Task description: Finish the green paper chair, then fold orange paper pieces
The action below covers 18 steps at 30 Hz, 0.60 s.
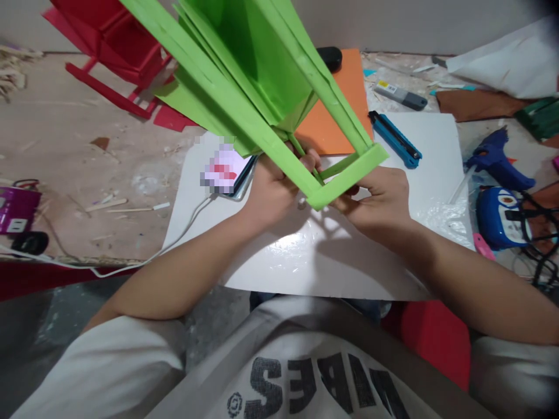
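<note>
A bright green paper model [218, 93] with long folded struts is raised above the white board [279, 267]. A short green crosspiece [349, 177] joins two of its struts at the end nearest me. My left hand [277, 189] is closed round the model's lower struts, its fingers partly covered by the paper. Just under the crosspiece, my right hand [379, 198] has its thumb and fingers bent together at the paper. Its fingertips are partly hidden, and I cannot make out exactly what they pinch.
A red paper model [117, 46] stands at the back left. A phone [229, 169] on a white cable lies left of my hands. Rightward are a blue utility knife [397, 139], orange sheet [349, 110], blue glue gun [498, 160] and blue device [498, 218] with black cable.
</note>
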{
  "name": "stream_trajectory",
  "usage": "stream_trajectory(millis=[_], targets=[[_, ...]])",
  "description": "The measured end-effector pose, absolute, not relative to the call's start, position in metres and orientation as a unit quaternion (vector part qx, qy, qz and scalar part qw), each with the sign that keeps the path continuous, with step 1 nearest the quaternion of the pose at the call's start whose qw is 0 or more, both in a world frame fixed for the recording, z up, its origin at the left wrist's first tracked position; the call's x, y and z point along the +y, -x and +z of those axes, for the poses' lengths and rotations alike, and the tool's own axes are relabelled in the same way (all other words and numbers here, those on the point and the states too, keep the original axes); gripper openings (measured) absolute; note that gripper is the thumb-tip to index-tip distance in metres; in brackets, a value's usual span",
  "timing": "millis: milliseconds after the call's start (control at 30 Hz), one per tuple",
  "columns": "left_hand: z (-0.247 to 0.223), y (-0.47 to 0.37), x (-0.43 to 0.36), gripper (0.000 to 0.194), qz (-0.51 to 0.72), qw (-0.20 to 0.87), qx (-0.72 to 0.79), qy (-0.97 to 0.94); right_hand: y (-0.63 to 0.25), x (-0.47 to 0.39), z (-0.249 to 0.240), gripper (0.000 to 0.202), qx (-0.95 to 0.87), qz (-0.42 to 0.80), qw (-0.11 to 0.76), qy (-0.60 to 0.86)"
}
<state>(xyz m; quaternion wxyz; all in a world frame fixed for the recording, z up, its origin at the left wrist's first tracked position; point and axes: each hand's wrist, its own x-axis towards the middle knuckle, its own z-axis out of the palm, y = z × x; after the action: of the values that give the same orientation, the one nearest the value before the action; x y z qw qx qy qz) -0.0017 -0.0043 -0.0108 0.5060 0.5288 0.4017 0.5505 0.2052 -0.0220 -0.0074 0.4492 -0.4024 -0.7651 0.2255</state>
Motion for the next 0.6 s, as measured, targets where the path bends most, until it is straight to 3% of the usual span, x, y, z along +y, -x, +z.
stream_trajectory(millis=[200, 400, 600], targets=[[-0.011, 0.006, 0.003, 0.048, 0.550, 0.534, 0.369, -0.526, -0.203, -0.026, -0.005, 0.012, -0.778, 0.159, 0.464, 0.392], [-0.010, 0.004, 0.001, 0.041, 0.574, 0.562, 0.338, -0.491, -0.198, -0.030, -0.002, 0.005, -0.764, 0.146, 0.485, 0.400], [-0.017, 0.004, 0.004, 0.042, 0.594, 0.545, 0.355, -0.474, -0.200, -0.029, -0.014, 0.018, -0.780, 0.072, 0.470, 0.406]])
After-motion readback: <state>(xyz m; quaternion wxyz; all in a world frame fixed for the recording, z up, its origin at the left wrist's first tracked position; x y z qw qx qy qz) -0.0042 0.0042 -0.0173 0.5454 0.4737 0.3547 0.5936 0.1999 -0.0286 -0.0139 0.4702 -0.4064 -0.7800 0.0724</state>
